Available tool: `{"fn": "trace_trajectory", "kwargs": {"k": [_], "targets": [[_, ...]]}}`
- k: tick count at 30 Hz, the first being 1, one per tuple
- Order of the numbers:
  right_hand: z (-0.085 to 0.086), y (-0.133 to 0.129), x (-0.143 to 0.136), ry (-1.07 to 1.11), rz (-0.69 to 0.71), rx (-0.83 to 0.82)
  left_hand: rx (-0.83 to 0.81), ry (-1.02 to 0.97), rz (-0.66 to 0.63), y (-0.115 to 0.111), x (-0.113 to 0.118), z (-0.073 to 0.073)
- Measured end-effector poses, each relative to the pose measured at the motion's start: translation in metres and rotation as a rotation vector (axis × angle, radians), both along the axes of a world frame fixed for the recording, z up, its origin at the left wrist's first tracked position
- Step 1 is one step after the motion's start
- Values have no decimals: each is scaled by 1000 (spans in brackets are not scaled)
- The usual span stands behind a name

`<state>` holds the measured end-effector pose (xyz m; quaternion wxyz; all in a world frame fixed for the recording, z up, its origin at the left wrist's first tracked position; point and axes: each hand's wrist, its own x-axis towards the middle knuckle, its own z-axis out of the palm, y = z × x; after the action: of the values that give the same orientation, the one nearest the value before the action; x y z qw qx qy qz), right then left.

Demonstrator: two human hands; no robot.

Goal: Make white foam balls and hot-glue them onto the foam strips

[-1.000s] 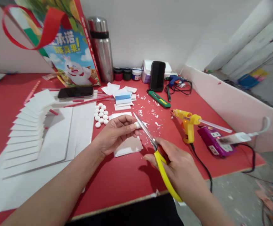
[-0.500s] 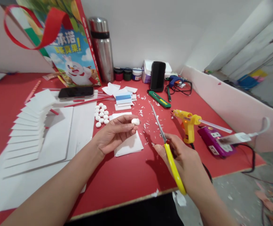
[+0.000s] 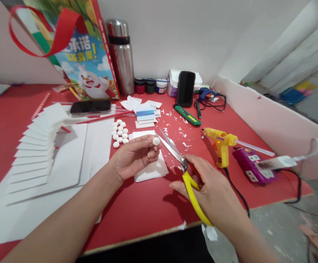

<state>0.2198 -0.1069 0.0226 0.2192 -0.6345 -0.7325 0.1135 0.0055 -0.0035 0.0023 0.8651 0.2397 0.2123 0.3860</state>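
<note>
Between the thumb and fingers of my left hand [image 3: 137, 155] is a small round white piece [image 3: 156, 141], held above a stack of white paper [image 3: 150, 171]. My right hand [image 3: 210, 186] grips yellow-handled scissors [image 3: 193, 199]. Their blades [image 3: 172, 146] are slightly parted and point up and left, with the tips close to the white piece. Several similar round white pieces [image 3: 119, 132] lie grouped beyond my left wrist. White paper scraps [image 3: 184, 144] are scattered on the red table behind the scissors.
Stepped white boards [image 3: 30, 160] and a phone [image 3: 90, 106] lie at left. A bag [image 3: 87, 65] and steel flask [image 3: 122, 62] stand behind. A green cutter [image 3: 187, 115], yellow glue gun [image 3: 220, 144] and purple box [image 3: 253, 166] with cables are at right. The table's front edge [image 3: 137, 237] is near.
The scissors have swung left, their blades parting and their tips coming near the white piece. My left hand has turned the piece slightly. The view has shifted a little.
</note>
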Motion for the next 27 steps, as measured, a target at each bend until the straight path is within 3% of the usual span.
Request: {"fn": "trace_trajectory", "kwargs": {"k": [10,27], "targets": [[-6,5,-3,-114,55,87,-59,-79,-29,-2,2,-7],[-12,12,-4,-174,93,226,-131,-79,-37,-1,0,-8]]}}
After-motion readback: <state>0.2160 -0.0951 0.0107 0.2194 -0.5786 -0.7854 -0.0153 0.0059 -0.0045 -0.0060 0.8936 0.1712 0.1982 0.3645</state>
